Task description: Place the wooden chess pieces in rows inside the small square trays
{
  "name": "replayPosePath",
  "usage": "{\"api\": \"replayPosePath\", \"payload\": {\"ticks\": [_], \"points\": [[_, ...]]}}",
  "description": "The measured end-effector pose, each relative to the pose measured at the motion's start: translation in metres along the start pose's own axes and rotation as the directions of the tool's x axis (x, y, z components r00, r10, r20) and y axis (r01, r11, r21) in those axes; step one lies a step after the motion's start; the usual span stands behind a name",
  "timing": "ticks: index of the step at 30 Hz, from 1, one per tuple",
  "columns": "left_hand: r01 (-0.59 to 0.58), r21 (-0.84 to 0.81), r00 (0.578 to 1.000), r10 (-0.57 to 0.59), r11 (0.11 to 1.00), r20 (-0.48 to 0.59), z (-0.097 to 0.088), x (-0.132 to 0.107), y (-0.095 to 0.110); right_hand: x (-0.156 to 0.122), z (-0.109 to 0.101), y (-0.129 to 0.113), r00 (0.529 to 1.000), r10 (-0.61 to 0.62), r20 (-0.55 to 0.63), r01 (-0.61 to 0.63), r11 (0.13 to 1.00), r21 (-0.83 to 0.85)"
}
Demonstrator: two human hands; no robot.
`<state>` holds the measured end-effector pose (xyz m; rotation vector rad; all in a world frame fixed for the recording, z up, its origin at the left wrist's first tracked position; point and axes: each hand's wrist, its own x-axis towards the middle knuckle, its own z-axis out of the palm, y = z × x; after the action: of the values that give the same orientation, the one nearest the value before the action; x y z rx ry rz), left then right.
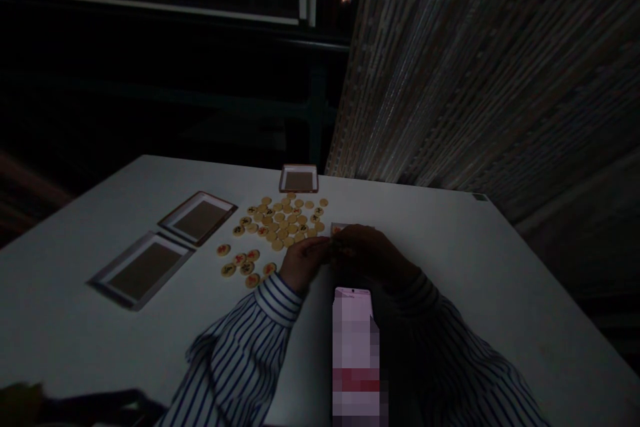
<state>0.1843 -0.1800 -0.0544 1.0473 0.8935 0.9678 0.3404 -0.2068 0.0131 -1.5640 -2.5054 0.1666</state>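
Observation:
My left hand (306, 261) reaches in from a striped sleeve, its fingers drawn together and meeting my right hand. My right hand (373, 255) is dark and curled over the near side of a small pale box (340, 226), which it mostly covers. A bit of red marking shows inside that box. Whatever lies between my fingertips is too dark and small to make out. Just beyond my left hand spreads a heap of round wooden Chinese chess pieces (285, 220), some face up with red or black characters. Several more pieces (247, 268) lie loose beside my left wrist.
A lit phone (353, 320) lies on the white table (470, 267) below my hands. Two shallow open box halves (167, 238) (193, 248) stand at the left, another shallow tray (283, 180) at the back. A string curtain (425, 80) hangs behind the right edge.

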Motion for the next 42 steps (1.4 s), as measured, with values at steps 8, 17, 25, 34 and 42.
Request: {"api": "replayPosePath", "payload": {"ticks": [8, 17, 25, 34, 42], "points": [[-0.048, 0.144, 0.987, 0.069, 0.988, -0.146, -0.004, 0.002, -0.001, -0.003, 0.006, 0.009, 0.997, 0.043, -0.061, -0.047, 0.997, -0.057], [-0.119, 0.33, 0.977, 0.17, 0.936, -0.13, -0.009, 0.002, -0.001, -0.002, 0.008, 0.006, 0.999, 0.033, 0.032, -0.03, 0.995, -0.091], [-0.152, 0.405, 0.971, 0.213, 0.902, -0.108, -0.01, 0.003, -0.006, 0.001, 0.018, 0.007, 0.998, 0.0, 0.067, 0.008, 0.992, -0.124], [-0.137, 0.417, 0.974, 0.2, 0.898, -0.11, -0.008, 0.002, -0.004, 0.001, 0.024, 0.009, 0.997, -0.033, 0.076, 0.047, 0.982, -0.185], [-0.132, 0.414, 0.974, 0.194, 0.901, -0.112, -0.008, 0.002, -0.005, 0.0, 0.029, 0.013, 0.996, -0.049, 0.075, 0.06, 0.985, -0.161]]}}
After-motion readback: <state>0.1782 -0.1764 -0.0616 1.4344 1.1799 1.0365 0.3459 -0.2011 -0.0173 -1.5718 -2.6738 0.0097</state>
